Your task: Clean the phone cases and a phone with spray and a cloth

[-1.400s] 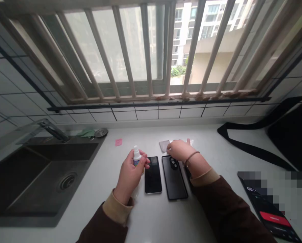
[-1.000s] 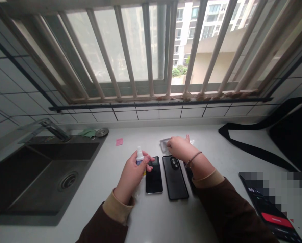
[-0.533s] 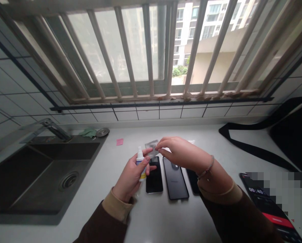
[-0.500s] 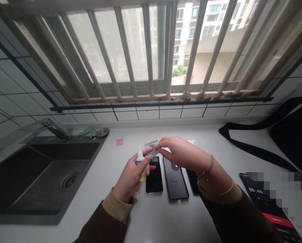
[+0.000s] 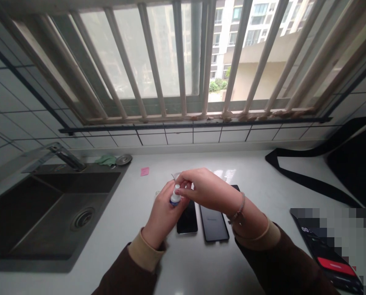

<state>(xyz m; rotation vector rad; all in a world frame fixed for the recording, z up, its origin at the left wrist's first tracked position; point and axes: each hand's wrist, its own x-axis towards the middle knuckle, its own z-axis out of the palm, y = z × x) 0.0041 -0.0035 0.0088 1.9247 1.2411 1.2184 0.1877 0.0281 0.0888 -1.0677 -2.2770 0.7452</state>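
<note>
My left hand [image 5: 162, 213] is closed around a small spray bottle [image 5: 175, 199] with a white top and a blue-edged label; fingers hide most of its body. From the right, my right hand [image 5: 198, 186] reaches across, its thumb and fingers closed at the white bottle top. A bit of a clear plastic packet [image 5: 175, 176] shows behind the fingers. Below the hands, a black phone [image 5: 187, 223] and a dark grey phone [image 5: 215, 227] lie side by side on the white counter [image 5: 183, 262]. My right wrist covers most of another dark phone [image 5: 236, 187].
At the left is a dark sink [image 5: 48, 217] with a faucet [image 5: 68, 157], a green cloth [image 5: 106, 160] and a metal drain cover [image 5: 124, 159]. A pink note [image 5: 144, 171] lies behind the hands. To the right are a black strap [image 5: 306, 174] and a timer phone [image 5: 327, 250].
My right hand has moved left from the clear packet onto the bottle's white top. The left hand has turned, tipping the bottle so its top faces me more.
</note>
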